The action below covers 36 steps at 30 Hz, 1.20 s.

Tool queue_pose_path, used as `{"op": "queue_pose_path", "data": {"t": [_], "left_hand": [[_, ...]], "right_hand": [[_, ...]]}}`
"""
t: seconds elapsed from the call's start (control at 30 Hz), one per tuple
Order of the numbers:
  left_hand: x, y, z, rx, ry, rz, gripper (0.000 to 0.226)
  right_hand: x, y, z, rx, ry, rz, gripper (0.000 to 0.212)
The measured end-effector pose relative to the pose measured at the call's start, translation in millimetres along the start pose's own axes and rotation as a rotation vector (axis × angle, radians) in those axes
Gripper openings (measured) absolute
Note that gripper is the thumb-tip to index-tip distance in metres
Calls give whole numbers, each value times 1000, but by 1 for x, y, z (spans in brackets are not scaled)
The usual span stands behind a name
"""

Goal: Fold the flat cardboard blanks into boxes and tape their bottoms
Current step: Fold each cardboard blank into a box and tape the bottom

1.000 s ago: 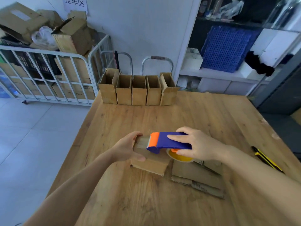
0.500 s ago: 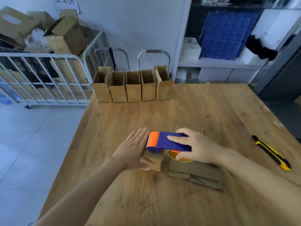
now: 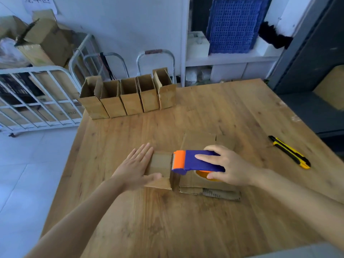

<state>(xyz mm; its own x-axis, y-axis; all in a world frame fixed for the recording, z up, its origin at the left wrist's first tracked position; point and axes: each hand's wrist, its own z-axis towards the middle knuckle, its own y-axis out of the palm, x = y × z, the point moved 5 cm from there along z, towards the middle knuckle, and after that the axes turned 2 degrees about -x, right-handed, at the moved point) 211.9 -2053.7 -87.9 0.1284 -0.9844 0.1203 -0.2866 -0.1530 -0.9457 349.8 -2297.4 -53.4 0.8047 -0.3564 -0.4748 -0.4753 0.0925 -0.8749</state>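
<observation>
A small folded cardboard box lies in the middle of the wooden table, a strip of tape shining across its upper face. My left hand presses flat on the box's left end, fingers straight, thumb along the near edge. My right hand grips a blue and orange tape dispenser, whose orange cutter end sits at the box's right end. Under the dispenser lies a stack of flat cardboard blanks. Several finished open boxes stand in a row at the table's far edge.
A yellow and black utility knife lies on the table to the right. A white metal cart loaded with cardboard stands off the table's left side. Shelving with a blue crate stands behind the table.
My left hand went from gripping the box's left end to lying flat on it. The dispenser drew back to the right along the box, so more of the taped face shows.
</observation>
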Motion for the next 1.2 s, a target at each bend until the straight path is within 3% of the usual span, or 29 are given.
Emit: {"op": "queue_pose_path", "data": {"t": [0.13, 0.27, 0.4, 0.5, 0.63, 0.83, 1.1, 1.2], "left_hand": [[2, 3, -1, 16, 6, 62, 103], [4, 5, 0, -1, 7, 81, 109], [7, -1, 0, -2, -30, -46, 119], [21, -11, 8, 37, -210, -227, 123], [45, -12, 24, 75, -436, -128, 108], [43, 0, 24, 58, -460, -69, 105], [46, -4, 23, 33, -422, -119, 121], [45, -3, 24, 22, -415, -123, 113]], "right_hand": [[5, -5, -14, 22, -6, 61, 67], [15, -8, -29, 45, 18, 31, 72], [10, -3, -25, -12, -13, -41, 68], [8, 1, -21, -56, 4, -60, 70], [4, 2, -19, -95, 12, -86, 70], [8, -21, -28, -132, 52, -27, 73], [0, -27, -40, -86, 69, 21, 75], [-2, -26, -36, -113, 73, 27, 74]]}}
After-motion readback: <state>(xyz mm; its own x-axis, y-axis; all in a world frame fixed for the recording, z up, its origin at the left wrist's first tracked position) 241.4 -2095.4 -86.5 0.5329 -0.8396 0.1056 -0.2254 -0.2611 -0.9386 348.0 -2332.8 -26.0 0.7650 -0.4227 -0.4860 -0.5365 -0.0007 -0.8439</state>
